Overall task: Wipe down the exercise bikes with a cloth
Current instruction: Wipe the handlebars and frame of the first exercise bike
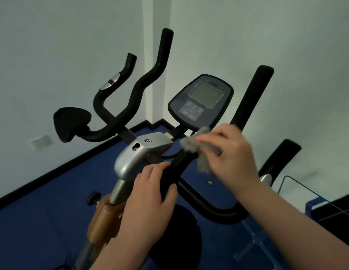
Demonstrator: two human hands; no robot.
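Pressing a grey cloth (197,147) against the black handlebar (181,162) of the exercise bike (130,162), the right hand (232,154) is bunching the fabric under curled fingers (206,142), so the cloth is sitting at the middle of the bar, just below the console (202,100). Nearer and to the left, the left hand (152,193) is gripping the same bar, its fingers wrapping over the top and the thumb lying along the right side. Left of both hands, the silver stem clamp (134,154) is joining the bar to a chrome post. Farther left, curved black grips (142,82) are rising toward the pale wall (62,45). Blue floor (33,221) is spreading beneath the bike, and a blue frame (310,207) is standing at the near right.
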